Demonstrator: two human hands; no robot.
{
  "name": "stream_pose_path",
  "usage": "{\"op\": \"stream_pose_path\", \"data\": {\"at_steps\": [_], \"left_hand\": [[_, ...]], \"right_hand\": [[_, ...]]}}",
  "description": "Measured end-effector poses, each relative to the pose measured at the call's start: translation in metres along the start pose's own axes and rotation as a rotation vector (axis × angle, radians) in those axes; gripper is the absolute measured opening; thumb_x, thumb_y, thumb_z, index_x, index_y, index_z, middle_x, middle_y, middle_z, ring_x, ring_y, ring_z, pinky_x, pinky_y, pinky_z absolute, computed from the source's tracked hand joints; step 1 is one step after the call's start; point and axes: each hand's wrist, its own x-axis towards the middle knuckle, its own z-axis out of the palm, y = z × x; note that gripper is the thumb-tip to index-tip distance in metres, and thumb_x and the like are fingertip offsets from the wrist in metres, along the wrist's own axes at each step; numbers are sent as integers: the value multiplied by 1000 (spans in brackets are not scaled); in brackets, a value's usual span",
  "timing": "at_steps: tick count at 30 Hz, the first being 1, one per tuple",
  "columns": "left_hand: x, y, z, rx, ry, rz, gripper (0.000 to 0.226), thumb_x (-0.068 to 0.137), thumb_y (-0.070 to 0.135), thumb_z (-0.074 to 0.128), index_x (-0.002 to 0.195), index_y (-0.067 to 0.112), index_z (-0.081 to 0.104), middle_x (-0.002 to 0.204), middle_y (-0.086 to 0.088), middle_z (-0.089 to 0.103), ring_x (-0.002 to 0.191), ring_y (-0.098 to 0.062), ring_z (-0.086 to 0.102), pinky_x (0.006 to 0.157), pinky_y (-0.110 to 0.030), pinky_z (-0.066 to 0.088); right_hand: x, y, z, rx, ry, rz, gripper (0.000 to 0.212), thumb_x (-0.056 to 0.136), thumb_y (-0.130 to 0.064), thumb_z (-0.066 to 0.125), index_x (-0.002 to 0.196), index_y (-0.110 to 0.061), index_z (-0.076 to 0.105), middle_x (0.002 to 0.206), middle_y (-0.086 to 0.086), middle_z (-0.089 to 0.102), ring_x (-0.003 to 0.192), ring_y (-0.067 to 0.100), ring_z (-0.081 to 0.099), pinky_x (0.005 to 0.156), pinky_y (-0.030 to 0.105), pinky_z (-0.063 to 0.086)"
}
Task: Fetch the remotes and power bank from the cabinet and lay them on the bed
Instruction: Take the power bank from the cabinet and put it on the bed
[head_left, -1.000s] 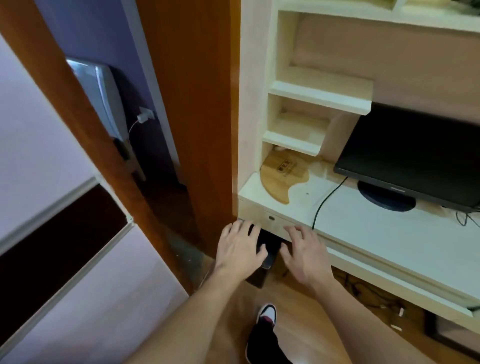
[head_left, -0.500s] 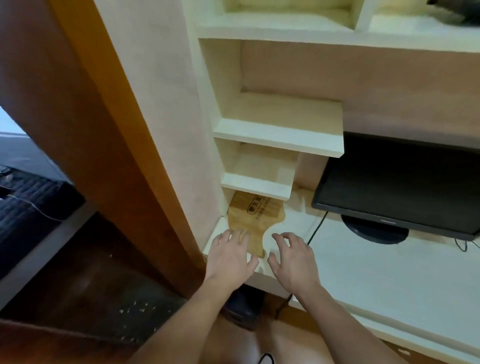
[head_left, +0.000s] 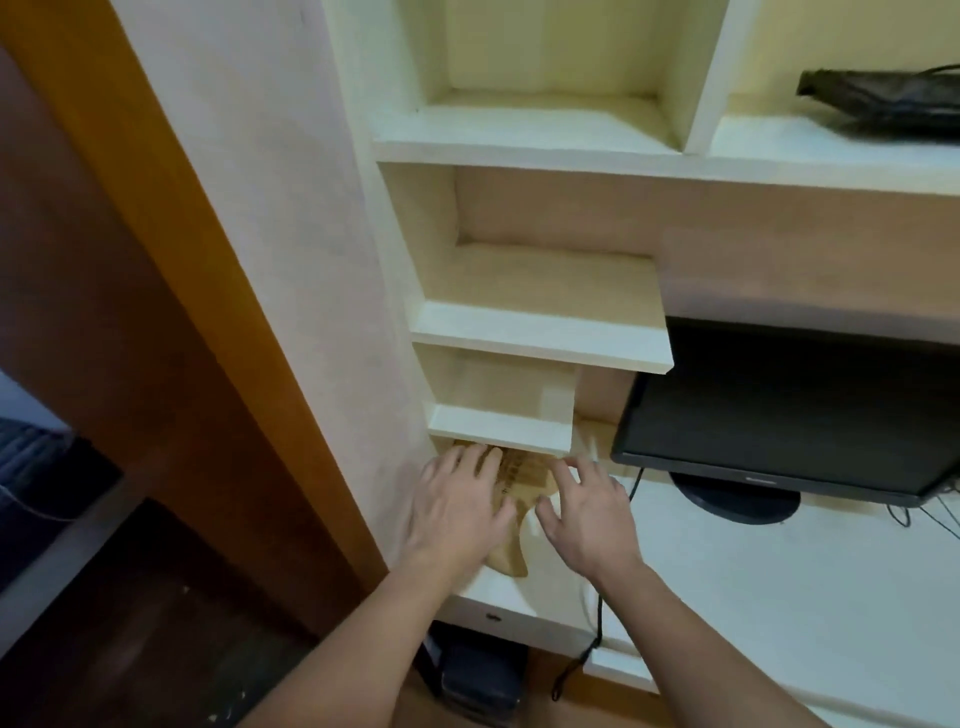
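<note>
While both hands were held palm-down over the near corner of the cabinet counter (head_left: 779, 597), neither one held anything. The left hand (head_left: 460, 512) had its fingers spread over a wooden board (head_left: 524, 475). The right hand (head_left: 587, 519) was just beside it with its fingers fanned and slightly bent. Whether either palm touched the surface could not be told.

No remotes or power bank showed anywhere in view, so the step in hand looked like the search itself. It would go best worked outward from the body. Nearest was a drawer front (head_left: 493, 617) with a small keyhole, under the counter edge and below the wrists; it seemed the likeliest closed place, and reaching it meant lowering the hands. A black cable (head_left: 597, 623) hung over the edge by the right forearm, and it was probably wise to keep clear of it, since it ran up toward the monitor (head_left: 779, 410).

Beyond the board, the shadowed gap under the lowest shelf (head_left: 498, 428) deserved a feel with flat fingers. The shelf above (head_left: 540, 338) looked bare. Farthest off, a black pouch (head_left: 883, 106) lay on the top shelf with its contents hidden.
</note>
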Motion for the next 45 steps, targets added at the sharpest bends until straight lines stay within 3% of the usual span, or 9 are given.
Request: {"op": "stream_pose_path", "data": {"at_steps": [5, 8, 14, 27, 32, 37, 40, 45], "left_hand": [[24, -8, -45, 2, 162, 34, 51, 85, 47, 47, 124, 17, 62, 124, -4, 66, 112, -26, 60, 94, -41, 48], [39, -14, -80, 3, 268, 42, 58, 85, 48, 46, 131, 17, 58, 131, -4, 64, 116, -25, 58, 97, -42, 48], [64, -8, -161, 31, 473, 78, 58, 86, 50, 42, 131, 17, 59, 131, -3, 64, 118, -24, 57, 98, -41, 46], [106, 21, -339, 57, 924, 227, 55, 80, 46, 56, 126, 17, 63, 126, -3, 66, 115, -27, 61, 95, -42, 50], [124, 26, -401, 97, 1014, 248, 57, 83, 47, 50, 129, 16, 62, 131, -4, 64, 120, -27, 58, 98, -43, 49], [142, 24, -437, 119, 1060, 269, 55, 80, 46, 49, 123, 15, 63, 124, -4, 65, 113, -25, 59, 91, -39, 51], [153, 22, -440, 137, 1068, 273, 56, 79, 46, 47, 121, 14, 64, 121, -3, 65, 108, -25, 60, 87, -38, 52], [175, 15, -447, 108, 1038, 290, 60, 73, 46, 52, 122, 12, 59, 122, -5, 62, 114, -28, 57, 93, -39, 51]], "right_hand": [[25, -17, -38, -22, 132, 12, 44, 87, -35, 58, 128, -18, 57, 117, 8, 63, 106, 31, 59, 87, 45, 49], [38, -28, -70, -38, 246, -4, 41, 83, -32, 60, 121, -17, 61, 106, 8, 65, 94, 31, 61, 77, 41, 50], [65, -58, -149, -81, 449, -88, 41, 83, -31, 61, 121, -16, 62, 106, 10, 66, 91, 32, 62, 72, 42, 50], [99, -120, -332, -160, 917, -305, 43, 81, -34, 56, 121, -19, 62, 109, 6, 64, 105, 27, 59, 86, 39, 47], [115, -129, -394, -201, 982, -337, 48, 79, -33, 57, 124, -19, 60, 114, 6, 63, 110, 26, 58, 89, 39, 47], [137, -142, -439, -212, 1019, -392, 47, 78, -34, 53, 122, -19, 61, 112, 4, 63, 106, 25, 58, 84, 38, 47], [153, -146, -458, -229, 1010, -423, 45, 79, -33, 55, 121, -17, 61, 112, 5, 63, 106, 27, 58, 84, 37, 46], [179, -162, -489, -288, 888, -508, 49, 85, -39, 53, 130, -19, 54, 123, 7, 57, 111, 29, 54, 86, 38, 49]]}}
